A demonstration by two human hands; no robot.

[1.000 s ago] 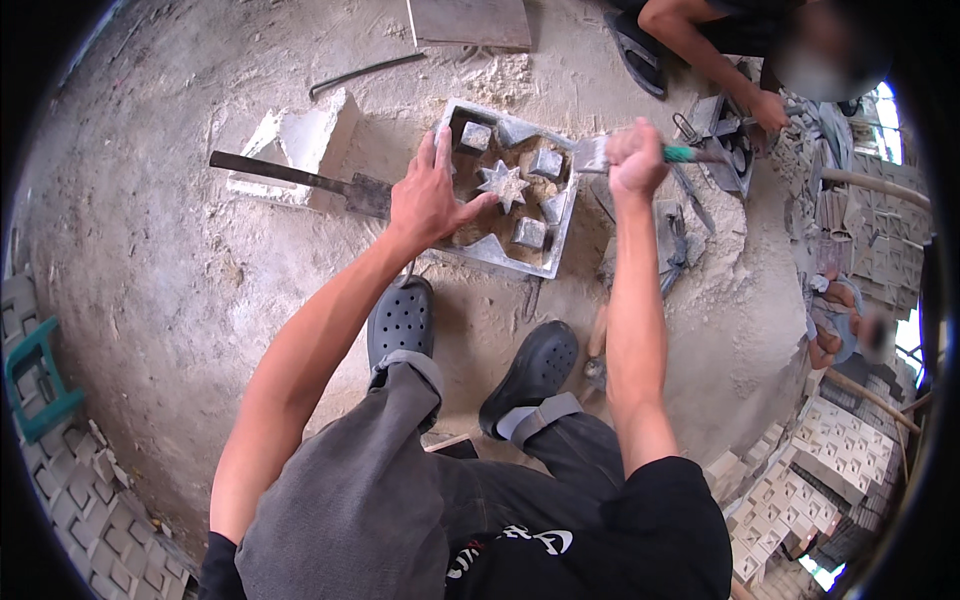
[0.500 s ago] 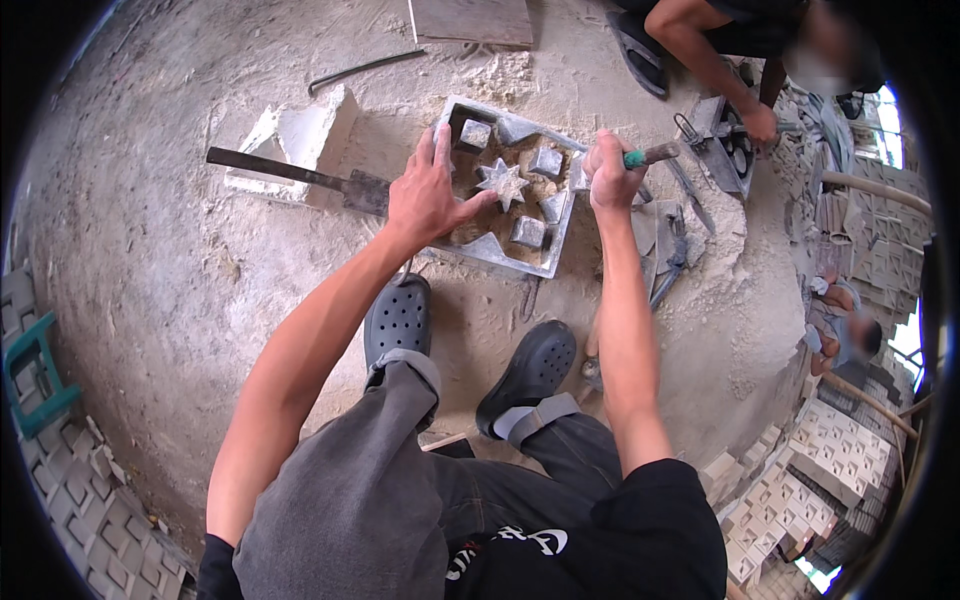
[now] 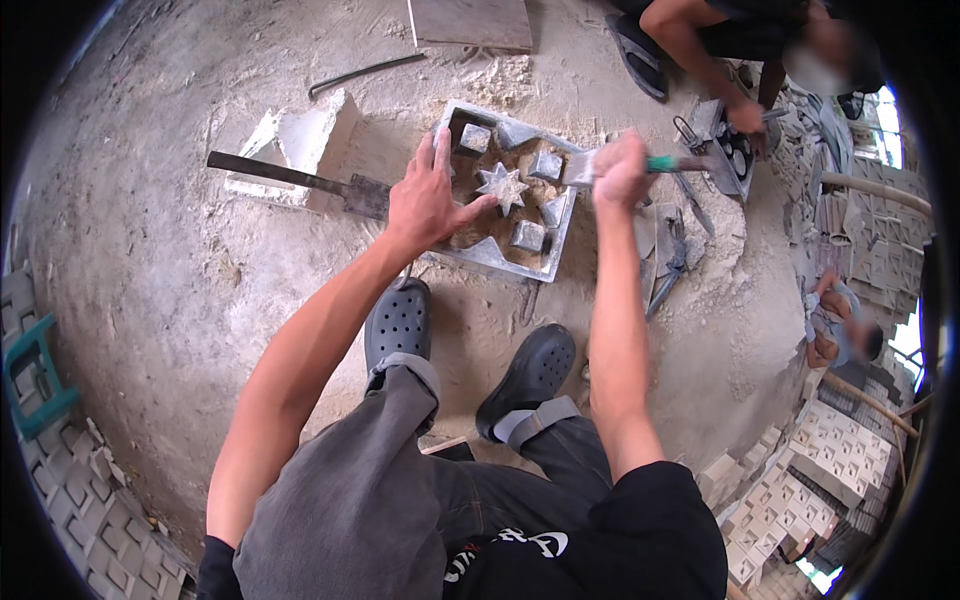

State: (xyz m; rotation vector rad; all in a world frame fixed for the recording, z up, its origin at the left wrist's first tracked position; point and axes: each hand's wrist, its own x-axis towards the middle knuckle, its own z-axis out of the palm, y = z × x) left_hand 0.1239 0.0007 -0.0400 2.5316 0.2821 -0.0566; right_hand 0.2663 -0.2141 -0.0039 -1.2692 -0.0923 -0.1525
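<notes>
Under the splayed left grip [image 3: 427, 203], a probably heavy, stiff mould [image 3: 500, 267] is lying.
Its rim [image 3: 562, 230] is seemingly offering purchase; the right grip [image 3: 620, 172] is clutching a green-handled tool [image 3: 661, 164].

One left hand [image 3: 430, 200] and one right hand [image 3: 618, 178] make two, with one green-banded tool [image 3: 662, 163]. There is one mould [image 3: 505, 268]; in it show one star [image 3: 503, 187], three cubes [image 3: 528, 236] and three wedges [image 3: 485, 250], the part under the left hand being hidden. On the floor are one long-handled blade [image 3: 275, 173], one white block [image 3: 338, 135], one rod [image 3: 367, 73] and one board [image 3: 470, 24]. Two clogs [image 3: 400, 322], one teal stool [image 3: 50, 408] and two other people [image 3: 690, 45] are in sight. The stacked tiles [image 3: 840, 445] are too many and small to count.
</notes>
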